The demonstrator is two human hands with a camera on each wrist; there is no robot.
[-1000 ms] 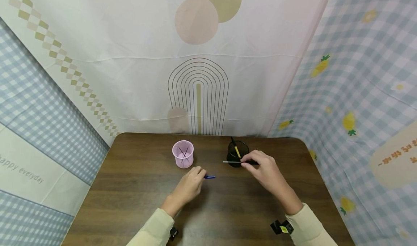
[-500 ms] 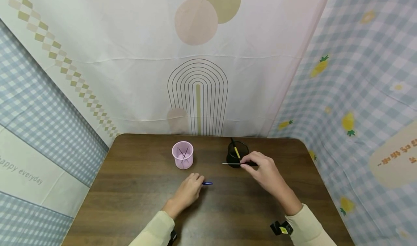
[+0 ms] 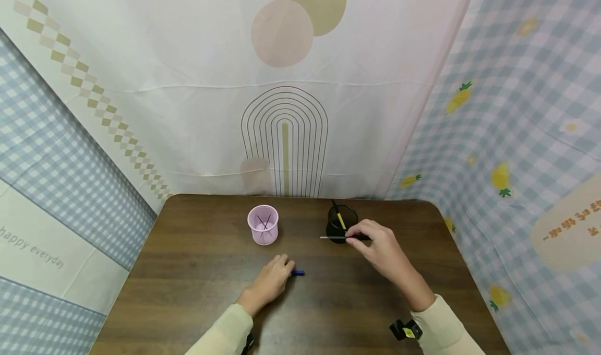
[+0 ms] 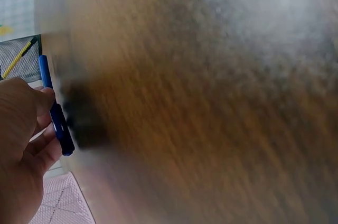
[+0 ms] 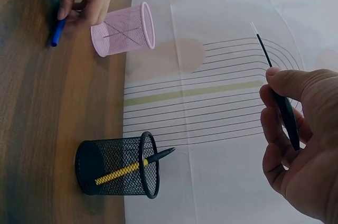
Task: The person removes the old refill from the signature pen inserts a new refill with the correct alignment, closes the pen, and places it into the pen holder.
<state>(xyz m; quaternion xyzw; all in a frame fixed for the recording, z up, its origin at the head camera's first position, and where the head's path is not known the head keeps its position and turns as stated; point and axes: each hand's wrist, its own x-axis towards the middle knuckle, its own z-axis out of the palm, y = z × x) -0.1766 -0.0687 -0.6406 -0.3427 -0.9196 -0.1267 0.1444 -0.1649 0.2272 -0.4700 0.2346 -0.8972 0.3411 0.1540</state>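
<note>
My left hand (image 3: 269,282) pinches a blue pen (image 4: 54,105) low over the wooden table. Whether the pen touches the tabletop I cannot tell. In the right wrist view, my right hand (image 5: 306,123) holds a slim tool (image 5: 285,115) with a tapered black handle, a thin shaft and a pale tip; its exact kind is unclear. The head view has that hand just in front of the black mesh pen cup (image 5: 113,152), the shaft pointing left across it. A yellow-and-black pen (image 5: 124,172) leans inside this cup.
A pink mesh pen cup (image 3: 263,235) stands upright to the left of the black one, dark crossed lines showing on it. Behind the table (image 3: 188,271) hangs a printed cloth (image 3: 202,130), and checked cloth (image 3: 497,125) covers the right side.
My left hand has moved down the head view, nearer to me, carrying the blue pen. The right hand stays almost still with its tool.
</note>
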